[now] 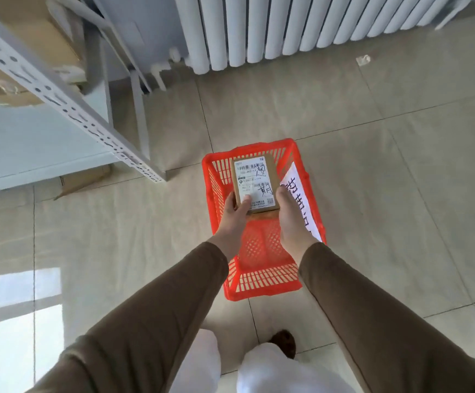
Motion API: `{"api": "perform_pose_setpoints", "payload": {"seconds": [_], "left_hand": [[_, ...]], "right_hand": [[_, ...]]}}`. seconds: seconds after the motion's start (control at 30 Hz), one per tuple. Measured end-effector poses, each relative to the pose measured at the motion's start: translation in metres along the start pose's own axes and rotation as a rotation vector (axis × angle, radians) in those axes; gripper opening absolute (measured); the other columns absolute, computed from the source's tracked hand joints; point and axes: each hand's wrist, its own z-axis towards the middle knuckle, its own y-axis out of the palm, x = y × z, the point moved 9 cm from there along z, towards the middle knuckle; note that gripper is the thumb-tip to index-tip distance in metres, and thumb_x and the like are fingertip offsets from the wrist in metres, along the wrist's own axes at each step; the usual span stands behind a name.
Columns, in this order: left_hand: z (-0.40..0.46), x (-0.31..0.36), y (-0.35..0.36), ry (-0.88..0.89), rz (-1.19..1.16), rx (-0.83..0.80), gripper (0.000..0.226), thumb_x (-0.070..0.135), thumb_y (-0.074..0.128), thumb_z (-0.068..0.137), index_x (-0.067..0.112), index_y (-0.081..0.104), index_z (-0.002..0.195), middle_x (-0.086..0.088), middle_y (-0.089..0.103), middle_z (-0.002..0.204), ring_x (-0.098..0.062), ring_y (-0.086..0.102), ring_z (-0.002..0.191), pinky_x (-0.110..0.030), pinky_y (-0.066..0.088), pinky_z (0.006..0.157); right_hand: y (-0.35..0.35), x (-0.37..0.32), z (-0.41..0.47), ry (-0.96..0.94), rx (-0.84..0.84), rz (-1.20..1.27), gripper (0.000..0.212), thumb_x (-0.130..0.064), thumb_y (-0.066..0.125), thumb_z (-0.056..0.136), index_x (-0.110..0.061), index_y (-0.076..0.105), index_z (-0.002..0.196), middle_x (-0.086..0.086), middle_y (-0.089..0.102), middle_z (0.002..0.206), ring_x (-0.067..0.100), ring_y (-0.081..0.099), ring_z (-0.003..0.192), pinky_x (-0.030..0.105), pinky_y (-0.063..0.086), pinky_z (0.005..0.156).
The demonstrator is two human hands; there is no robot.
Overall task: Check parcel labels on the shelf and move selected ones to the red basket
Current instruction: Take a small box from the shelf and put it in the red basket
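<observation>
A small brown cardboard parcel (pixel 254 184) with a white barcode label and black handwriting faces up over the red basket (pixel 261 275). My left hand (pixel 234 215) grips its near left corner, thumb on the label. My right hand (pixel 288 215) holds its near right edge. The basket stands on the tiled floor in front of me. I cannot tell whether the parcel touches the basket floor. A white paper sign (pixel 300 194) with large black characters lies along the basket's right rim. The grey metal shelf (pixel 68 100) stands at the left with cardboard boxes (pixel 32 35) on it.
A white radiator (pixel 287 26) runs along the far wall. A flattened cardboard piece (pixel 85 180) lies under the shelf. A scrap of paper (pixel 363 60) is on the floor near the radiator. My feet (pixel 283 340) are just behind the basket.
</observation>
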Motion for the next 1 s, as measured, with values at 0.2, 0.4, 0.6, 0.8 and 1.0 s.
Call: {"api": "perform_pose_setpoints", "payload": {"seconds": [0.2,0.4,0.6,0.8,1.0], "left_hand": [[0.102,-0.096,-0.023,-0.050,-0.059,0.056,0.051,0.043,0.062,0.099,0.038,0.050,0.149,0.008,0.069,0.136,-0.020,0.062,0.130,-0.052,0.043,0.117],[0.180,-0.163,-0.047,-0.100,-0.104,0.185,0.058,0.055,0.060,0.087,0.050,0.052,0.144,0.012,0.068,0.136,-0.020,0.063,0.128,-0.052,0.046,0.113],[0.201,-0.171,-0.061,-0.179,-0.092,0.388,0.061,0.056,0.054,0.100,0.036,0.040,0.156,0.005,0.055,0.150,-0.027,0.054,0.136,-0.050,0.041,0.117],[0.207,-0.167,-0.059,-0.201,-0.084,0.499,0.056,0.043,0.052,0.107,0.013,0.045,0.153,-0.008,0.057,0.148,-0.034,0.055,0.136,-0.039,0.042,0.108],[0.206,-0.171,-0.063,-0.191,-0.057,0.551,0.054,0.045,0.055,0.104,0.011,0.053,0.147,-0.010,0.064,0.141,-0.035,0.061,0.128,-0.041,0.049,0.106]], "right_hand": [[0.009,0.088,0.089,0.077,0.026,-0.015,0.042,-0.037,0.036,0.113,-0.016,0.058,0.142,0.004,0.069,0.134,0.010,0.066,0.107,0.015,0.048,0.068],[0.021,0.146,0.156,0.101,0.029,0.014,0.030,-0.028,0.041,0.113,-0.019,0.060,0.135,-0.005,0.067,0.114,0.001,0.062,0.089,0.008,0.047,0.064],[0.044,0.200,0.214,0.149,0.009,0.127,0.049,-0.046,0.052,0.099,-0.021,0.060,0.142,0.004,0.072,0.132,0.023,0.069,0.120,0.048,0.052,0.110],[0.046,0.232,0.253,0.150,0.041,0.223,0.054,-0.038,0.051,0.094,-0.019,0.056,0.145,0.010,0.071,0.134,0.028,0.070,0.120,0.052,0.053,0.107],[0.052,0.198,0.225,0.120,0.048,0.156,0.033,-0.020,0.041,0.110,-0.016,0.057,0.139,0.010,0.071,0.129,0.026,0.070,0.117,0.047,0.055,0.106]]}}
